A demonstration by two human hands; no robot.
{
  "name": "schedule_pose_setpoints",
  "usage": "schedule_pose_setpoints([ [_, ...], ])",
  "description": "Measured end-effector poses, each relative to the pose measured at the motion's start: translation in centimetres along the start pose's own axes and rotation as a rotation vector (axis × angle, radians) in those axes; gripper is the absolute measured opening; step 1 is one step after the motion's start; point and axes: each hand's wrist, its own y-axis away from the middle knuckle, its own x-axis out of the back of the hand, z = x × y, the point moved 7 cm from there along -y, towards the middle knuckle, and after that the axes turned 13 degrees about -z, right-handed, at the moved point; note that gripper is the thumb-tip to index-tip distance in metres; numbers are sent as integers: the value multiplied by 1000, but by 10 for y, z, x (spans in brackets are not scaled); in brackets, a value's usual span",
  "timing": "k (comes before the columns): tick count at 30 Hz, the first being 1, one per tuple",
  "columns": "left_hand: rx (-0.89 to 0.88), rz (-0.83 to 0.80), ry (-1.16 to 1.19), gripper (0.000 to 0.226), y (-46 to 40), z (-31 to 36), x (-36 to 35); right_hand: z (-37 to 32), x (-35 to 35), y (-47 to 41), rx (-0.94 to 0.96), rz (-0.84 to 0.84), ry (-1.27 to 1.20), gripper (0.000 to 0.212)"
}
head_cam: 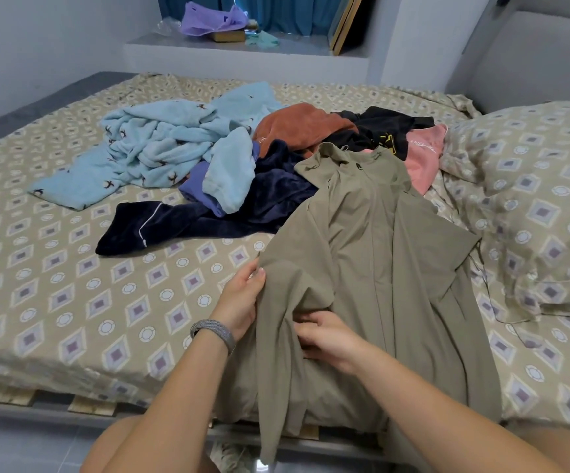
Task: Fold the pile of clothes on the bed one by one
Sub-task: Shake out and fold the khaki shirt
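An olive-green jacket (379, 268) lies spread from the pile down over the bed's near edge. My left hand (240, 302), with a grey band on the wrist, grips the jacket's left sleeve fold. My right hand (324, 336) pinches bunched fabric just beside it, near the jacket's middle. Behind lies the pile: a light blue fleece garment (160, 148), a navy velvet piece (208, 220), a purple item (198, 189), a rust-orange top (297, 126), black clothes (382, 131) and a pink garment (425, 158).
The bed (72, 302) has a beige patterned sheet. A matching pillow (532, 206) lies at the right. A ledge (242, 52) behind the bed holds a purple bag and small items. Wooden slats show under the bed's near edge.
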Motion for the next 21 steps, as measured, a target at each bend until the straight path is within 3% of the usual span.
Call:
schedule_pose_setpoints([
  [2,73,-25,-75,39,2,-2,2,-4,-2,-2,38,44,36,19],
  [4,312,-86,-250,48,12,-11,3,-6,-3,-6,72,105,-40,15],
  [7,598,-130,-546,14,30,-26,12,-10,2,-5,101,189,-235,19],
  [9,537,-11,-613,11,30,-21,29,-9,8,-2,118,213,-305,26],
  [11,393,86,-584,15,28,-8,37,-4,15,3,118,269,-377,19],
  [14,278,215,-903,35,27,10,49,9,24,13,67,349,-407,22],
  [18,325,115,-890,29,23,-4,44,20,-6,21,-91,96,-170,42],
  [21,363,42,-682,30,24,-18,31,21,-17,16,-65,90,88,33],
])
